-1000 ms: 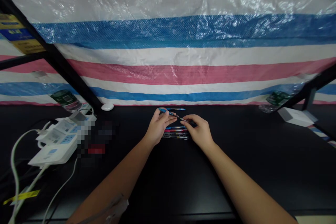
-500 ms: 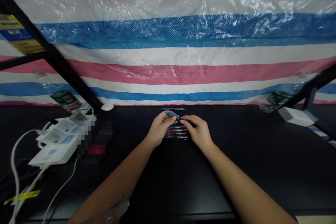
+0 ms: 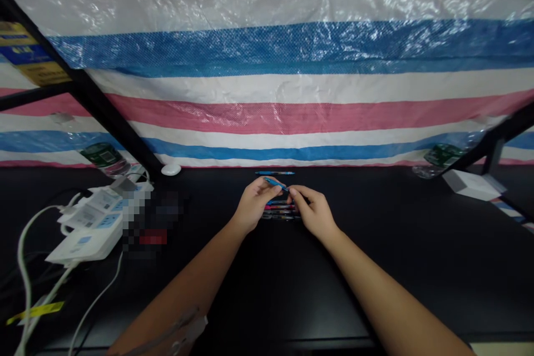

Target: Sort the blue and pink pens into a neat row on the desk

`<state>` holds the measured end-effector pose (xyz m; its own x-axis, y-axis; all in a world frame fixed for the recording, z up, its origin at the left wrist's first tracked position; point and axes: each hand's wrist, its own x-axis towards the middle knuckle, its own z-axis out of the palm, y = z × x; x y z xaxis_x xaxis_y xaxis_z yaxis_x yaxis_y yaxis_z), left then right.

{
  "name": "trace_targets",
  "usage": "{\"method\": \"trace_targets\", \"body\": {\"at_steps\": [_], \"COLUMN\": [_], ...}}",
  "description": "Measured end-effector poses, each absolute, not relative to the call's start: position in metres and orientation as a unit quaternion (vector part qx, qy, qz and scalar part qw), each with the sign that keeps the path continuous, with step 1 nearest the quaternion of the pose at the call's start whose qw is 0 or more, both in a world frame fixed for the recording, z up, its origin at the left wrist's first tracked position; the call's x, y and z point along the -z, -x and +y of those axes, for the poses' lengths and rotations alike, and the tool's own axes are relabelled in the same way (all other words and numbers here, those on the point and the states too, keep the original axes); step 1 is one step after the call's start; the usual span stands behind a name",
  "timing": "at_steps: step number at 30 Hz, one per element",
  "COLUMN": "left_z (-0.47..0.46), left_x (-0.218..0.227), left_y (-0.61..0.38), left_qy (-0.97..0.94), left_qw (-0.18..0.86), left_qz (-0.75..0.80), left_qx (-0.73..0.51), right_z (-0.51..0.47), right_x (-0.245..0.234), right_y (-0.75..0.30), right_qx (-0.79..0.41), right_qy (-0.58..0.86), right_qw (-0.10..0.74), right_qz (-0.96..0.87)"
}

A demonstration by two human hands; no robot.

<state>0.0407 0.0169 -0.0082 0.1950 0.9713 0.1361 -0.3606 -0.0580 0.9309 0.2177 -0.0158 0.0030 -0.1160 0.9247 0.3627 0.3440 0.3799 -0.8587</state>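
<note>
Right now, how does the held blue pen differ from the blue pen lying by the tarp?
The held slim blue pen is pinched between left hand and right hand, tilted; the lone blue pen lies flat, untouched. The held one hangs above a row of coloured pens; the lone one sits apart. Both are slim and blue.

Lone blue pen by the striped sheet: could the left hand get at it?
Probably yes: the lone blue pen lies just beyond the left hand, with bare table between, though that hand is pinching a second pen.
</note>
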Motion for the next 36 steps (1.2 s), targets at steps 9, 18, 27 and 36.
{"method": "trace_targets", "body": {"at_steps": [9, 18, 27, 36], "left_z": [0.0151, 0.0127, 0.012, 0.0157], "left_x": [0.0068, 0.0025, 0.0008, 0.0047], "left_y": [-0.041, -0.0412, -0.041, -0.0396], "left_qy": [-0.49, -0.511, -0.508, -0.501], "left_qw": [0.613, 0.598, 0.598, 0.591], "left_qz": [0.311, 0.322, 0.319, 0.313], "left_qx": [-0.537, -0.526, -0.531, -0.549], "right_z": [-0.0163, -0.0158, -0.0148, -0.0135], "right_x": [-0.0007, -0.0026, -0.0043, -0.009], "right_y": [-0.2156, -0.2131, -0.2139, -0.2147], "right_qx": [-0.374, -0.442, -0.471, -0.467], "right_qy": [0.469, 0.451, 0.444, 0.439], "right_qw": [0.463, 0.48, 0.473, 0.494], "right_qz": [-0.652, -0.61, -0.598, -0.587]}}
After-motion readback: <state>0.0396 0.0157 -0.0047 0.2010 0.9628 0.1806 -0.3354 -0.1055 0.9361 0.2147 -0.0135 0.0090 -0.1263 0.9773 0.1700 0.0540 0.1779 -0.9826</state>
